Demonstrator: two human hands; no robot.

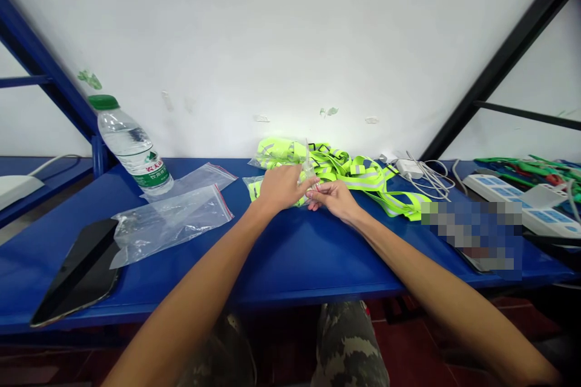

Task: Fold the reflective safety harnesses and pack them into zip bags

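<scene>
Plastic film [308, 166] between left hand [281, 187] and right hand [333, 199], beside reflective webbing [363, 178].

A gathered strip of clear plastic film [308, 168] — narrow, glinting, almost upright — rises from between the left hand's fingers [294, 184] and the right hand's fingertips [313, 191], its thin tip pointing up.

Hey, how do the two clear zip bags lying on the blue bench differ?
The nearer zip bag looks larger and more crumpled than the farther zip bag, which lies flatter. The nearer one lies beside a dark tablet, the farther one by a water bottle. Both are clear plastic with a red-edged seal.
</scene>
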